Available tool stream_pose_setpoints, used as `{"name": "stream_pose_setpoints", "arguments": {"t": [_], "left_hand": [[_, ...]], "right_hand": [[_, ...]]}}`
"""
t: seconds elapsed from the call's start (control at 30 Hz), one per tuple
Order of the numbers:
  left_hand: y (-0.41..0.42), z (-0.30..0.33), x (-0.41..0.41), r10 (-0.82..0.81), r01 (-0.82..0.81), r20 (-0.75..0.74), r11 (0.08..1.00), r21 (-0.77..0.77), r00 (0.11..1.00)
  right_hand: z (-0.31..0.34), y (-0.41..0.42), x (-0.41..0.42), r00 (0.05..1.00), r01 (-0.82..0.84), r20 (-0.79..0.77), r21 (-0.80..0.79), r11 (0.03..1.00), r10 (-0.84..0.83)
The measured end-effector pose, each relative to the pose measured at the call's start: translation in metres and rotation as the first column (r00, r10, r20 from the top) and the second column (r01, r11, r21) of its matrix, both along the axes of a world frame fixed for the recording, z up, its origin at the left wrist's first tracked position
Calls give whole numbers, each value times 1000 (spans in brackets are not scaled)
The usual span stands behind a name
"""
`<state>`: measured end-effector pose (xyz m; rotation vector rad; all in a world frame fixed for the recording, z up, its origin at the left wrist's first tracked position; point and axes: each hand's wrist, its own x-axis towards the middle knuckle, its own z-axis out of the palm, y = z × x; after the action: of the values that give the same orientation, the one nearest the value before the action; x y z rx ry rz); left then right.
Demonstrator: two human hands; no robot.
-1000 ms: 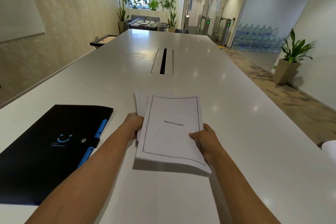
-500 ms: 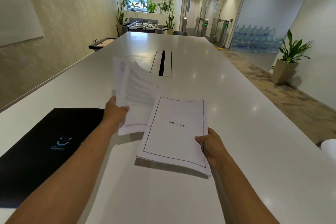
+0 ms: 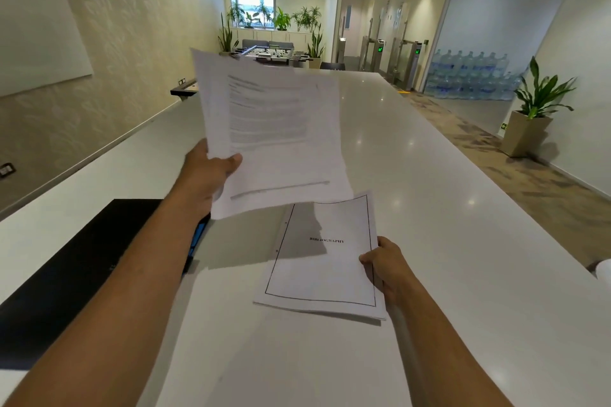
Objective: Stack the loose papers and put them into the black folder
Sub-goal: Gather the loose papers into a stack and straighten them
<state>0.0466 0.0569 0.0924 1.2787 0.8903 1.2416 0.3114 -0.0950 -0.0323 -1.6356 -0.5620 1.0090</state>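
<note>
Your left hand (image 3: 206, 172) is clamped on a sheaf of printed pages (image 3: 274, 132), thumb across the front near the lower left corner and the other fingers hidden behind. You hold that sheaf up in the air, tilted, well above the tabletop (image 3: 413, 195); its text is blurred and cannot be read, and at least two sheets show, since one edge sticks out to the left of the front page. The lower edge of the sheaf hangs over the far left corner of the second stack and throws a shadow across it.

Your right hand (image 3: 385, 269) grips the bibliography stack (image 3: 322, 261) at its right edge, thumb on top and fingers underneath. The top sheet carries a thin black border and the word BIBLIOGRAPHY in its middle. The near edge of this stack shows several sheets fanned slightly; whether it rests on the tabletop or is lifted just off it, you cannot tell.

The black folder (image 3: 82, 261) lies flat on the tabletop to the left, near you, closed, with your left forearm crossing over its right side. A blue strip (image 3: 197, 235) runs along its right edge, just below the raised sheaf. The folder and the bibliography stack are apart, with bare white surface between them.

Far off past the tabletop's end stands a foosball table (image 3: 271, 54), and a potted plant (image 3: 539, 109) sits on the floor to the right.
</note>
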Motion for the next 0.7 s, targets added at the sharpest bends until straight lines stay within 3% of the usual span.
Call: {"name": "stream_pose_setpoints", "arguments": {"t": [0.13, 0.23, 0.4, 0.57, 0.7], "left_hand": [[-13, -46, 18, -183, 163, -94, 970, -182, 979], [-25, -88, 24, -332, 253, -212, 910, -327, 919], [-37, -126, 29, -456, 303, -387, 867, -396, 801], [-39, -121, 32, -506, 380, -518, 862, -336, 690], [-37, -120, 30, -507, 411, -613, 859, -304, 606]], "right_hand": [[0, -2, 5, 999, 17, -38, -15, 1000, -17], [2, -8, 5, 981, 22, -192, 19, 1000, -18], [4, -6, 12, 926, -13, -375, 55, 998, 33], [0, 1, 10, 991, -76, -105, 49, 996, 81], [-5, 2, 13, 990, -135, -32, 93, 987, 138]]}}
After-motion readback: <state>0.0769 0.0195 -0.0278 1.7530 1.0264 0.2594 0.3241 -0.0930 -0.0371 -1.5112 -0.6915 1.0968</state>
